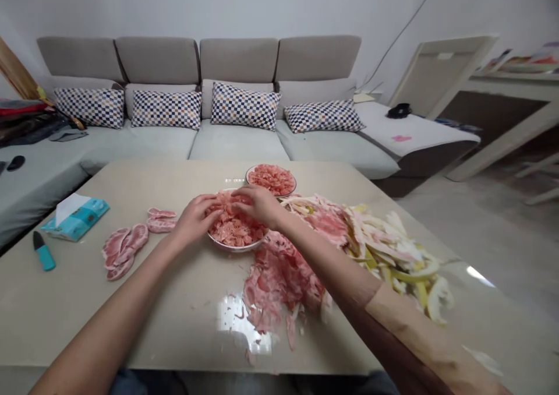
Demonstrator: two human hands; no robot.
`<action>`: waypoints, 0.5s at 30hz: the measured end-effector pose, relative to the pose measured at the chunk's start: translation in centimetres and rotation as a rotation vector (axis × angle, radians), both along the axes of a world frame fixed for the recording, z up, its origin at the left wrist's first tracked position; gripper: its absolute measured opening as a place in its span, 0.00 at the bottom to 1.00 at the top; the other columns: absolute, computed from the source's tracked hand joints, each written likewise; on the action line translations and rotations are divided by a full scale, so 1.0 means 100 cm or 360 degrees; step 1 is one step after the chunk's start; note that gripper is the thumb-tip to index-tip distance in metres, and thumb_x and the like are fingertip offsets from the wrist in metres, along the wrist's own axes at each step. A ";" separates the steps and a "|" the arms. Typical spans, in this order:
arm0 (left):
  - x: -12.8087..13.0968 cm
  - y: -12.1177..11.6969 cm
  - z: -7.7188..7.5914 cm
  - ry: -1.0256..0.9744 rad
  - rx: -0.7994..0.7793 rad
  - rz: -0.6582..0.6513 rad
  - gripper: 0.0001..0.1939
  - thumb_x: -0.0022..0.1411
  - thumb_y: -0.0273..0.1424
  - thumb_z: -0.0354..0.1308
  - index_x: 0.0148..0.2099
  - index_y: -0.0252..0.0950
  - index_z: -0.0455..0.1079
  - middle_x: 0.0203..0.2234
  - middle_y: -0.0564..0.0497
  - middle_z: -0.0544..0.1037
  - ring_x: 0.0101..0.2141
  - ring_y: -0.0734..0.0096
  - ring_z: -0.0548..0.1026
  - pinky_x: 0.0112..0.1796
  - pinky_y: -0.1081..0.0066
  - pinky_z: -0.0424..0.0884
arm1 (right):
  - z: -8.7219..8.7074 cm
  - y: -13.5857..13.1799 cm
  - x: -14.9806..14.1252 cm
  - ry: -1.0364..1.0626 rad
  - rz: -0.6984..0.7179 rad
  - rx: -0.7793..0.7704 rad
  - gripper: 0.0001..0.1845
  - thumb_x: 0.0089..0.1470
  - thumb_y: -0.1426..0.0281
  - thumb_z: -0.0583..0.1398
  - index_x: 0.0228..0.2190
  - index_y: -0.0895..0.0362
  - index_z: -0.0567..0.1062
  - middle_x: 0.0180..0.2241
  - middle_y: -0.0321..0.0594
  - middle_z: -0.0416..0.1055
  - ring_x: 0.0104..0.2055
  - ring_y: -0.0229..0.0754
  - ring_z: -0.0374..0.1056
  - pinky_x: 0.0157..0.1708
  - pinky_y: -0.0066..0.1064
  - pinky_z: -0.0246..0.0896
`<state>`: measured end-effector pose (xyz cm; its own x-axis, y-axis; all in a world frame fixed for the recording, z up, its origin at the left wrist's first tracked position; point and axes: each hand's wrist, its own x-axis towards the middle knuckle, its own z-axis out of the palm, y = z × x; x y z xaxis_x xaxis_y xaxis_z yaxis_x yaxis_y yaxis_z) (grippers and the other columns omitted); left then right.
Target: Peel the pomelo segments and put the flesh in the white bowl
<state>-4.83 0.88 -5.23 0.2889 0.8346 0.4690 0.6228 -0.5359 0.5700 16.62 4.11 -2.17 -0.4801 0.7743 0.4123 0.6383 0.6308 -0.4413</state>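
A white bowl (236,248) heaped with loose pink pomelo flesh (238,227) stands near the middle of the table. My left hand (196,221) is at its left side, thumb and fingers curled on pink pulp. From the right, my right hand (258,204) reaches over the bowl with bent fingers, also on pulp. The fingertips of the two hands are close together, and the exact piece between them blends into the heap. Just behind is a second dish (271,179), dark-rimmed and full of similar flesh. Peeled pomelo segments (125,249) lie to the left.
Pink membrane scraps (283,278) spread before and right of the bowl. Pomelo peels (402,249) are piled at the table's right. On the left are a blue tissue pack (76,217) and a teal-handled knife (43,252). A grey sofa (238,141) stands behind the table.
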 end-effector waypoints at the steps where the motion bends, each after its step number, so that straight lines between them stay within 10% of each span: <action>1: 0.000 -0.004 0.002 -0.0007 0.0002 0.0002 0.11 0.62 0.32 0.56 0.46 0.40 0.75 0.49 0.44 0.75 0.52 0.59 0.71 0.55 0.56 0.64 | 0.002 -0.009 0.003 0.0032 -0.0015 0.0009 0.11 0.56 0.73 0.62 0.42 0.58 0.79 0.43 0.47 0.75 0.46 0.47 0.70 0.49 0.38 0.61; 9: -0.010 -0.034 0.013 -0.0122 0.0016 0.0230 0.11 0.62 0.31 0.54 0.43 0.37 0.76 0.41 0.45 0.75 0.43 0.63 0.75 0.46 0.63 0.73 | -0.017 -0.118 0.025 0.0019 0.0295 -0.0138 0.12 0.53 0.78 0.58 0.33 0.54 0.80 0.32 0.42 0.76 0.36 0.44 0.71 0.38 0.33 0.64; 15: -0.044 -0.060 -0.013 -0.0066 -0.0156 0.0407 0.08 0.61 0.29 0.54 0.39 0.37 0.75 0.35 0.48 0.78 0.34 0.67 0.77 0.37 0.67 0.77 | -0.043 -0.157 0.035 0.0192 0.0150 -0.0231 0.14 0.53 0.79 0.55 0.36 0.55 0.79 0.35 0.44 0.77 0.37 0.43 0.73 0.37 0.33 0.67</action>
<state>-9.19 -5.14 -6.52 0.0452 0.9201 0.3892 0.7059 -0.3051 0.6393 20.16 -11.57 -6.46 -0.5073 0.7837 0.3584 0.5164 0.6094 -0.6017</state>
